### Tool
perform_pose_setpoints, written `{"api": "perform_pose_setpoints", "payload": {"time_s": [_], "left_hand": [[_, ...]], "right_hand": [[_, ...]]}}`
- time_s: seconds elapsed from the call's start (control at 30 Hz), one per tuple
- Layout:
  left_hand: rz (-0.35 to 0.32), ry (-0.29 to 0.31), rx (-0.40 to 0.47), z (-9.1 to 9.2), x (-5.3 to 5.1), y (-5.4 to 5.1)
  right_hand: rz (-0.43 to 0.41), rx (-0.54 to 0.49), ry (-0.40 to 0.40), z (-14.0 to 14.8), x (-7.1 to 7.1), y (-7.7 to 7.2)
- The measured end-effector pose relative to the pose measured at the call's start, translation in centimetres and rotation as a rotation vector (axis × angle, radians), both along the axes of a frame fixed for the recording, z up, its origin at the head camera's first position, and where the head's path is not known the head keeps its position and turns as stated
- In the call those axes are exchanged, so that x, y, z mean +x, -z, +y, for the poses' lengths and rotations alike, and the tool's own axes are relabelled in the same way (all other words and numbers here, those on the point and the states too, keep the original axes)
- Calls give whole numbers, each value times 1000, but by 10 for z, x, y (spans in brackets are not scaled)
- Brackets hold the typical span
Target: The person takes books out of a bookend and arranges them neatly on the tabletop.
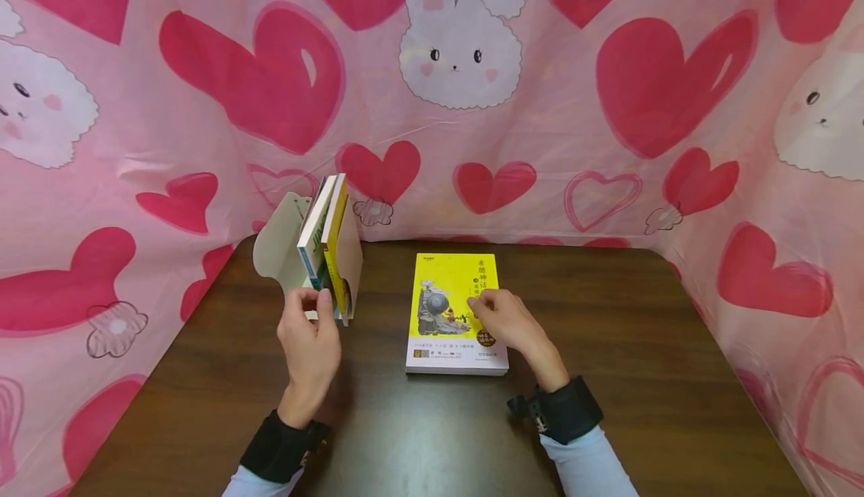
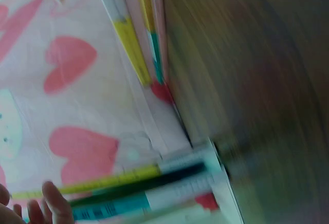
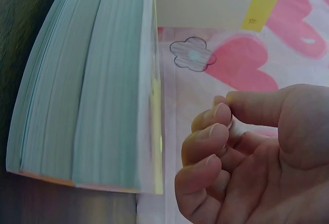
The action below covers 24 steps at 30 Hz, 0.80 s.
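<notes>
Greek-mythology book, its cover yellow above and white below, is being supported flat on another book, near the middle of the dark wooden table. Behind and at both sides, pink fabric printed with hearts and rabbits is being shown. At left, the lower front of the white book stand is being partly hidden by the left hand; at right, part of the yellow cover is being overlapped in the head view by the right hand.

With the left hand, a narrow gap is being left between thumb and forefinger and nothing is being held; whether a spine is being touched cannot be told. With the right hand, the fingers are being loosely bent, thumb close to forefinger, around nothing; in the right wrist view, they are being seen just beside the cover, apart from it.

In the book stand, a teal-and-white-spined book and then a yellow-spined book are being held upright.
</notes>
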<state>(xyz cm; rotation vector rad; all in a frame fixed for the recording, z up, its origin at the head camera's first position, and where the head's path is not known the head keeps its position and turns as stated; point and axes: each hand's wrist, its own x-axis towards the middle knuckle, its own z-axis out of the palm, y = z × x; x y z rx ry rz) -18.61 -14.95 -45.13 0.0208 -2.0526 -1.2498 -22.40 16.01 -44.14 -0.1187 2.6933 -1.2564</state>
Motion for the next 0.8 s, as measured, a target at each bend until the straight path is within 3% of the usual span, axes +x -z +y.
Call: {"api": "perform_pose_setpoints", "payload": {"time_s": [0.13,0.43,0.6,0.8], "left_hand": [[-33,-80,-18,-13,-7,1],[-162,-147,-158,-29,-23,0],[-136,-148,-212,-30,-28,1],[-141,-91,-213,-32,-32,1]], "right_hand": [[4,-4,-35,-2,2,-1],[-11,-104,-95,-6,7,-5],[18,-168,-129,-11,9,-6],[20,-174,-183,-17,9,-3]]}}
